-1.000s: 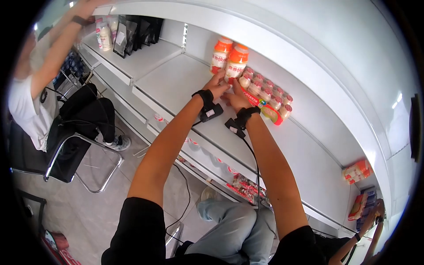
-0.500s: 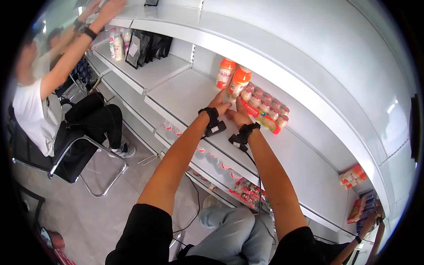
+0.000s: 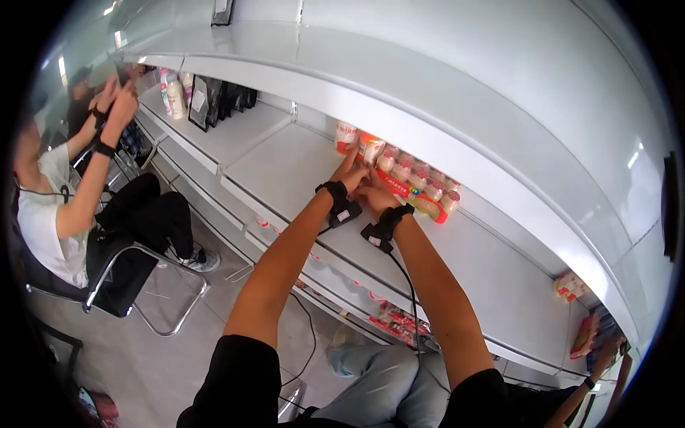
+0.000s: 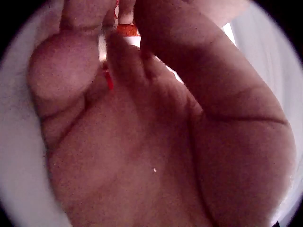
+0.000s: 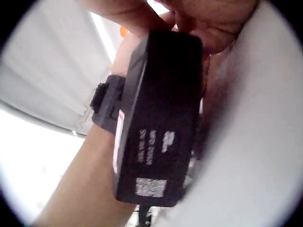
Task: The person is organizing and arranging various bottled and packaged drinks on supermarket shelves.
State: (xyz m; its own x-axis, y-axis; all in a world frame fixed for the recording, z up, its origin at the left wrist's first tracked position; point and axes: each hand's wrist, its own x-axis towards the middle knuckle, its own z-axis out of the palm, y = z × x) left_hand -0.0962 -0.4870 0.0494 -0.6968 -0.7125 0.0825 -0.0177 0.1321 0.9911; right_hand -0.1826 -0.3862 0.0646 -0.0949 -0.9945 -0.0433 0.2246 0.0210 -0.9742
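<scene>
Two white-and-red drink bottles (image 3: 370, 148) stand side by side on the shelf, their tops cut off from sight by the edge of the shelf above. My left hand (image 3: 348, 176) is at the foot of the bottles, a finger stretched up against them. Close beside it, my right hand (image 3: 378, 195) reaches toward the right bottle's base, its fingertips partly hidden. To the right is a red-banded pack of small bottles (image 3: 417, 178). The left wrist view shows the palm (image 4: 142, 142) close up, with a bit of orange and white beyond the fingers.
The upper shelf (image 3: 342, 85) overhangs the bottles. Black pouches (image 3: 214, 102) and pale bottles (image 3: 175, 98) stand on the shelf at left. Another pack (image 3: 570, 286) sits at far right. A seated person (image 3: 53, 207) is at left. A cable (image 3: 408, 274) hangs from my right wrist.
The head view has shifted, and the upper shelf edge now covers the orange bottle caps. The right bottle's label has turned. My hands stay by the bottles. The person at left has lowered their arms.
</scene>
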